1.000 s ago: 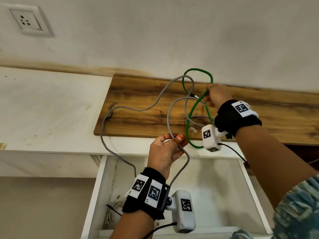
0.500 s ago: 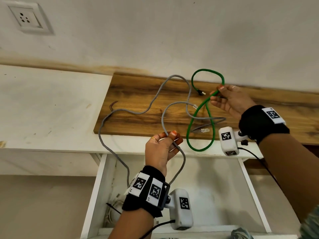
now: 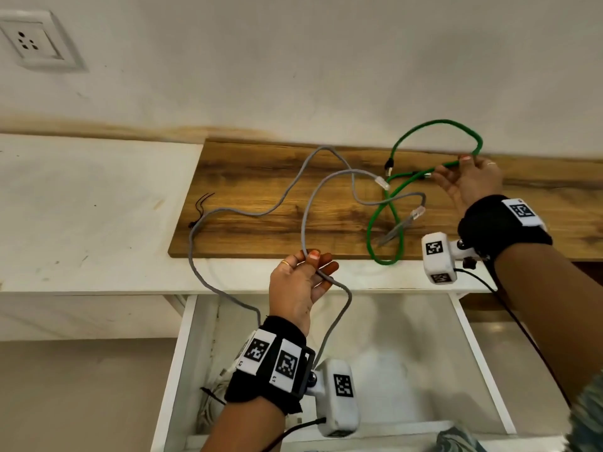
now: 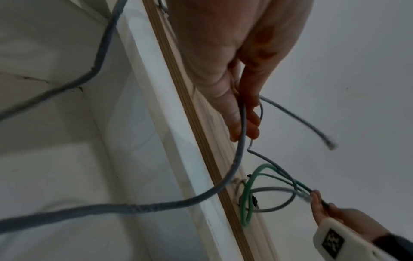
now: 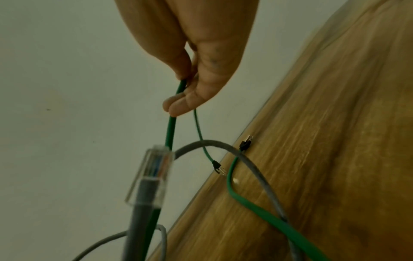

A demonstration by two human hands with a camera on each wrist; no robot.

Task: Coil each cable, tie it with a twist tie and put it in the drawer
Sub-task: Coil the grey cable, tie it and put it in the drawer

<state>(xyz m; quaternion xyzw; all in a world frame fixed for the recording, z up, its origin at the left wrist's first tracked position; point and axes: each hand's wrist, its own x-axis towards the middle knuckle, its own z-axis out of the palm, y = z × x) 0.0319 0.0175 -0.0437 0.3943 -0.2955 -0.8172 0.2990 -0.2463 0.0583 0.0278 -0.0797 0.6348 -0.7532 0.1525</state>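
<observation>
A long grey cable [image 3: 306, 203] snakes over the wooden board [image 3: 261, 230] and loops down into the open white drawer [image 3: 470, 370]. My left hand [image 3: 306, 272] pinches the grey cable [image 4: 242, 127] above the drawer's front. The green cable [image 3: 385, 236] loops on the board's right part, tangled with the grey one. My right hand [image 3: 463, 181] pinches the green cable [image 5: 172, 130] near the wall and lifts it. A clear plug [image 5: 152, 174] of the grey cable hangs close to the right wrist camera.
The board lies on a white counter [image 3: 81, 216] against a white wall with a socket [image 3: 29, 44] at the upper left. A bundled whitish cable [image 3: 212, 399] lies in the drawer's left corner. A black twist tie [image 3: 202, 203] sits at the board's left edge.
My right hand has carried the green cable to the right along the wall, pulling its loop away from the grey cable. The left hand has kept its pinch on the grey cable.
</observation>
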